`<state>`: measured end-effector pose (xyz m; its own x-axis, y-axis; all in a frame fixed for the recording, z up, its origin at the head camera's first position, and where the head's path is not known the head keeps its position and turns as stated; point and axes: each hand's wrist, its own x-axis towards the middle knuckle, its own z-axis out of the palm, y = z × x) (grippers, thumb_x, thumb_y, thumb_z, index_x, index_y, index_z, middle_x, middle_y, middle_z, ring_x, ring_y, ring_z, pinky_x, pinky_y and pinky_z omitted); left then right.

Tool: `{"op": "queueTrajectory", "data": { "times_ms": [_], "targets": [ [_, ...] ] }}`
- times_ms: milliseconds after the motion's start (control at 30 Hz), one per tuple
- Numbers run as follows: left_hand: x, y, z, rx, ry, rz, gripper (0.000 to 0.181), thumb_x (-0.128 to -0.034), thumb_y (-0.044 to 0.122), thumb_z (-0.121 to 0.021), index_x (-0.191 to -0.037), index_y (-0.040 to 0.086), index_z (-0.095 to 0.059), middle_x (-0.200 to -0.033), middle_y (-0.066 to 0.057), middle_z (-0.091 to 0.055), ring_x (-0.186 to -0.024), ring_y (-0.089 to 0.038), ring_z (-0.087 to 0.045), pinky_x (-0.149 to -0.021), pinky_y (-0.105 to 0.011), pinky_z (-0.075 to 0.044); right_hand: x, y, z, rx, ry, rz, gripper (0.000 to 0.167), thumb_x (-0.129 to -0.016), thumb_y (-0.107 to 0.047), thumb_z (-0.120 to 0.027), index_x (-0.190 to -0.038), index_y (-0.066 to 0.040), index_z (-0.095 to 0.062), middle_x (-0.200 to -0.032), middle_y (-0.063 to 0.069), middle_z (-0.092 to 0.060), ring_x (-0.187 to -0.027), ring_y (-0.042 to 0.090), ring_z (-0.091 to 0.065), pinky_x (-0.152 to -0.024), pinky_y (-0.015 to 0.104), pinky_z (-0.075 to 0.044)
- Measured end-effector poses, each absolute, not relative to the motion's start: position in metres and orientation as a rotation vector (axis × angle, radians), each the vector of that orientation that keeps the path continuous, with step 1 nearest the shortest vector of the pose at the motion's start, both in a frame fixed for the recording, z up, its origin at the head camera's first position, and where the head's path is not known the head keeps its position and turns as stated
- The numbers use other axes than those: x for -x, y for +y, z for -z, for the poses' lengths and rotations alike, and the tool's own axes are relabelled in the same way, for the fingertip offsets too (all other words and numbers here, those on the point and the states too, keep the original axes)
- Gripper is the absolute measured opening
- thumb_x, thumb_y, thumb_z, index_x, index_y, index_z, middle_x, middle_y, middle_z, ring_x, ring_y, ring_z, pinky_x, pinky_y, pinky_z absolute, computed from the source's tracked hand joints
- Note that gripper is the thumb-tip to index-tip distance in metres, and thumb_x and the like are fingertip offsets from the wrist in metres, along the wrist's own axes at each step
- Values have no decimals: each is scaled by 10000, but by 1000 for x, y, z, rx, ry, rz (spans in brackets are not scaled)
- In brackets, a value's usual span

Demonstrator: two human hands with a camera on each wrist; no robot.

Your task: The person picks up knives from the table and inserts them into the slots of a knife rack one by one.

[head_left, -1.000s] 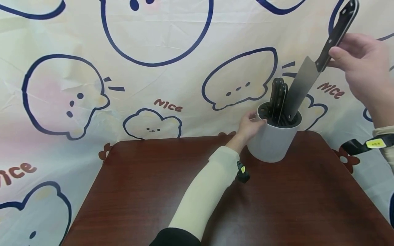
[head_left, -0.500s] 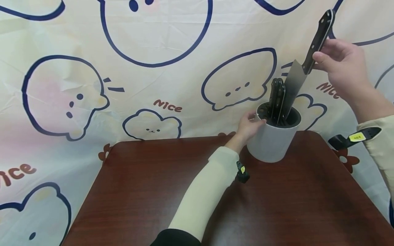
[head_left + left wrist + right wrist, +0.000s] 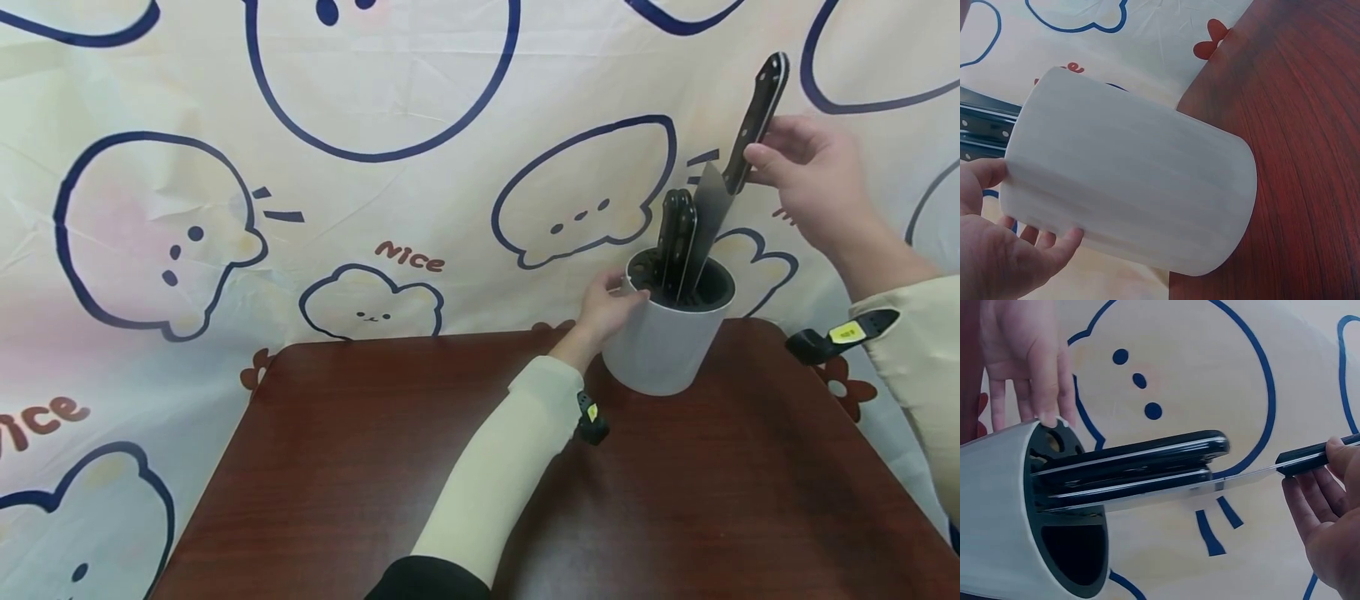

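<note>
In the head view a white round knife holder (image 3: pixel 663 350) stands at the table's back right, with black-handled knives (image 3: pixel 675 229) upright in its dark slotted top. My left hand (image 3: pixel 609 307) grips the holder by its left side, thumb at the rim and fingers around the wall, also in the left wrist view. Higher up, my right hand (image 3: pixel 821 183) pinches the black handle of a broad kitchen knife (image 3: pixel 711 208) between thumb and fingers. The blade slants down with its lower part inside a slot, as the right wrist view shows; its tip is hidden.
The dark red-brown wooden table (image 3: pixel 390 450) spreads out in front, its right edge beside the holder. Behind hangs a pale cloth (image 3: pixel 420 200) with cartoon drawings. A wide dark opening (image 3: pixel 1072 553) shows in the holder's top.
My right hand has moved down and left, and the kitchen knife has sunk deeper into the holder. The left hand and the holder have stayed in place.
</note>
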<state>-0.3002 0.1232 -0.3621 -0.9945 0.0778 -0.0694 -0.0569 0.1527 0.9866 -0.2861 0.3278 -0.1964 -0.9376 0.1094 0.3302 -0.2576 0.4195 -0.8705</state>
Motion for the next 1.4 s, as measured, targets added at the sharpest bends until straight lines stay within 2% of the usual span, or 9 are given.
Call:
{"op": "queueTrajectory", "data": {
  "times_ms": [33, 67, 133, 200, 267, 467, 667, 1133, 1400],
  "targets": [
    [300, 123, 362, -22, 2305, -1981, 489, -943, 257, -749, -1396, 212, -570, -1431, 11, -563, -1261, -207, -581, -1012, -366, -519, 287, 327, 198, -130, -2354, -1514, 458, -987, -297, -666, -1430, -212, -588, -1113, -161, -652, -925, -68, -653, -683, 141, -500],
    [300, 123, 362, -22, 2304, -1981, 489, -944, 257, -749, -1396, 211, -570, -1431, 11, -563, -1261, -207, -580, -1012, -367, -519, 288, 326, 200, -127, -2370, -1499, 459, -991, -298, -663, -1435, -216, -584, -1115, -165, -647, -947, -63, -646, -715, 144, -505],
    [300, 124, 362, -24, 2303, -1982, 487, -944, 258, -749, -1394, 214, -570, -1432, 11, -563, -1260, -207, -581, -1010, -367, -520, 289, 324, 205, -131, -2391, -1480, 461, -1003, -285, -648, -1451, -212, -570, -1136, -148, -640, -1026, -25, -628, -940, 192, -502],
    [300, 124, 363, -26, 2303, -1983, 485, -943, 261, -750, -1392, 220, -570, -1438, 8, -560, -1254, -206, -584, -1008, -365, -521, 290, 322, 209, -134, -2404, -1478, 474, -1013, -272, -633, -1475, -205, -546, -1196, -104, -638, -1123, 23, -614, -1154, 302, -367],
    [301, 124, 363, -29, 2305, -1982, 484, -943, 264, -750, -1391, 223, -570, -1442, 5, -559, -1248, -205, -586, -1006, -366, -522, 292, 321, 213, -134, -2419, -1475, 484, -1020, -273, -620, -1490, -202, -528, -1241, -68, -632, -1153, 42, -613, -1217, 405, -261],
    [300, 126, 363, -32, 2304, -1984, 485, -939, 254, -752, -1389, 217, -574, -1430, 11, -564, -1242, -204, -590, -1003, -364, -524, 294, 319, 226, -52, -2512, -1379, 530, -1029, -359, -591, -1530, -232, -472, -1427, 7, -574, -1320, 154, -564, -1213, 474, -265],
    [298, 126, 361, -29, 2308, -1984, 481, -940, 251, -752, -1387, 209, -576, -1423, 6, -570, -1232, -206, -596, -995, -358, -530, 298, 321, 240, -49, -2545, -1342, 554, -1035, -384, -571, -1543, -198, -451, -1490, 65, -531, -1412, 233, -466, -1201, 525, -276],
    [299, 127, 364, -28, 2310, -1972, 497, -944, 256, -745, -1404, 210, -562, -1423, 9, -566, -1237, -207, -591, -992, -349, -531, 306, 319, 269, -15, -2622, -1324, 561, -1063, -342, -526, -1563, -120, -403, -1492, 191, -487, -1369, 329, -500, -1117, 490, -408],
    [300, 129, 365, -44, 2286, -1996, 497, -941, 217, -740, -1405, 177, -567, -1417, -16, -566, -1259, -211, -578, -1008, -368, -522, 306, 324, 286, -21, -2658, -1330, 576, -1068, -363, -503, -1568, -100, -388, -1475, 245, -487, -1347, 395, -500, -1107, 551, -395]
  ]
}}
